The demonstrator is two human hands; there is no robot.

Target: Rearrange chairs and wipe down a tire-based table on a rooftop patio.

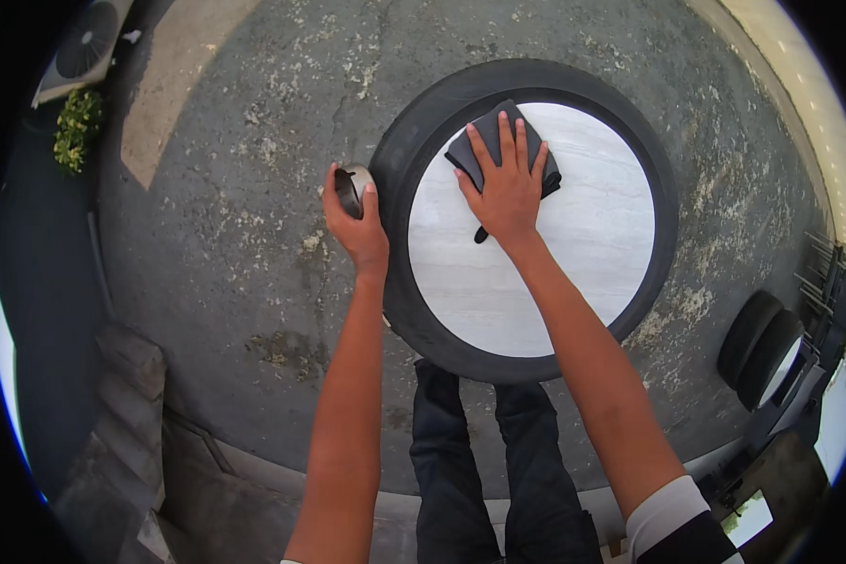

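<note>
A round table with a white, stone-patterned top (536, 282) set in a black tyre (666, 204) stands before me. My right hand (506, 190) lies flat, fingers spread, on a folded dark grey cloth (490, 144) near the far edge of the top. A small black strip (481, 235) shows beside that wrist. Left of the tyre, my left hand (356, 222) holds a round metal bowl or cup (356, 182) tilted between thumb and fingers; its inside looks dark, and its contents cannot be told.
Two stacked tyres (760, 349), one with a white top, stand at the right near a metal rack (821, 282). Concrete steps (130, 416) are at the lower left. A fan unit (87, 41) and a bush (77, 130) are at the upper left. The concrete floor (254, 247) is stained.
</note>
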